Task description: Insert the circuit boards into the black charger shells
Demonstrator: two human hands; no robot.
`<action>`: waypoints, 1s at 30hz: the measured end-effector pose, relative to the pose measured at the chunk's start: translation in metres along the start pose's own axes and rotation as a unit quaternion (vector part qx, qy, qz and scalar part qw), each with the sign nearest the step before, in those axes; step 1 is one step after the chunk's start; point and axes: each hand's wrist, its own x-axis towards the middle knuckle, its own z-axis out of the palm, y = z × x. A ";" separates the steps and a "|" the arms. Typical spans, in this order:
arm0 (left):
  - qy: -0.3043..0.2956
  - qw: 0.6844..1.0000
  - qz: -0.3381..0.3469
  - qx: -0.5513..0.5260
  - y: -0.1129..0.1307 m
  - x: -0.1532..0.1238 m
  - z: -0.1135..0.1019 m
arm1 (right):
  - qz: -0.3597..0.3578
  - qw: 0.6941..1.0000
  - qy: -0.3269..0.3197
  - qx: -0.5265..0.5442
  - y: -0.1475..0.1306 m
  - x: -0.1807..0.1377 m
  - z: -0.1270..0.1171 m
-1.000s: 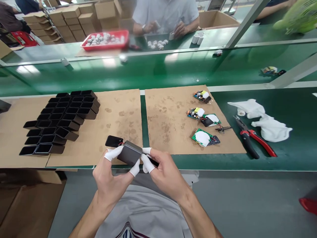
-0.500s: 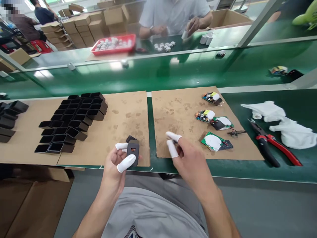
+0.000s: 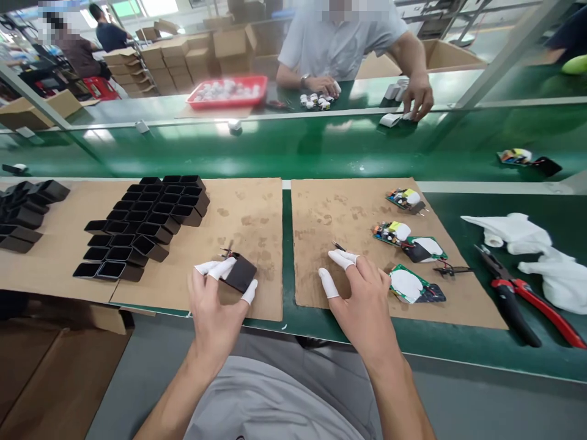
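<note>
My left hand (image 3: 215, 305), with white finger cots on its fingertips, grips a dark charger housing (image 3: 239, 273) against the left cardboard sheet (image 3: 247, 214); short wires stick out at its far end. My right hand (image 3: 362, 293), also in cots, hovers spread over the right cardboard sheet (image 3: 339, 220) and holds nothing. A small dark pin (image 3: 338, 245) lies just beyond its fingertips. Nearest to it on the right is a circuit board with a white disc (image 3: 410, 285).
Rows of empty black housings (image 3: 147, 226) cover the left cardboard, with more at the far left (image 3: 22, 208). Other circuit boards (image 3: 406, 198) lie at the right sheet's edge. Red-handled pliers (image 3: 523, 293) and white cloths (image 3: 541, 250) lie to the right. A person across the belt handles white parts beside a red tray (image 3: 227, 91).
My right hand let go of the housing and moved right, over the right cardboard. My left hand lowered the housing onto the left cardboard. The view shifted upward slightly.
</note>
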 end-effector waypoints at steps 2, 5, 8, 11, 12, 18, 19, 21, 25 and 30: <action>-0.007 0.997 0.070 0.042 -0.007 -0.003 0.002 | -0.020 1.000 0.023 0.007 -0.004 0.001 -0.001; -0.033 0.997 0.070 -0.025 -0.014 -0.010 0.004 | -0.048 0.994 0.038 0.091 -0.028 -0.004 0.000; -0.064 0.993 -0.018 -0.099 -0.018 -0.015 0.004 | -0.022 0.971 -0.041 0.233 -0.066 -0.013 0.007; -0.144 0.966 -0.101 -0.188 -0.020 -0.012 0.002 | 0.011 0.951 -0.087 0.297 -0.094 -0.019 0.016; -0.173 0.954 -0.115 -0.216 -0.020 -0.009 0.001 | 0.016 0.948 -0.092 0.305 -0.098 -0.019 0.019; -0.213 0.936 -0.126 -0.250 -0.018 0.001 0.003 | -0.018 0.964 -0.032 0.264 -0.095 -0.025 0.030; -0.211 0.938 -0.127 -0.242 -0.017 0.002 0.005 | -0.030 0.970 -0.014 0.241 -0.094 -0.027 0.031; -0.209 0.942 -0.129 -0.229 -0.013 0.003 0.006 | -0.059 0.980 0.010 0.189 -0.095 -0.032 0.033; -0.207 0.949 -0.117 -0.205 -0.005 0.003 0.006 | -0.106 0.988 0.020 0.112 -0.096 -0.033 0.029; -0.215 0.951 -0.116 -0.188 -0.002 0.005 0.006 | -0.106 0.988 -0.004 0.116 -0.092 -0.028 0.021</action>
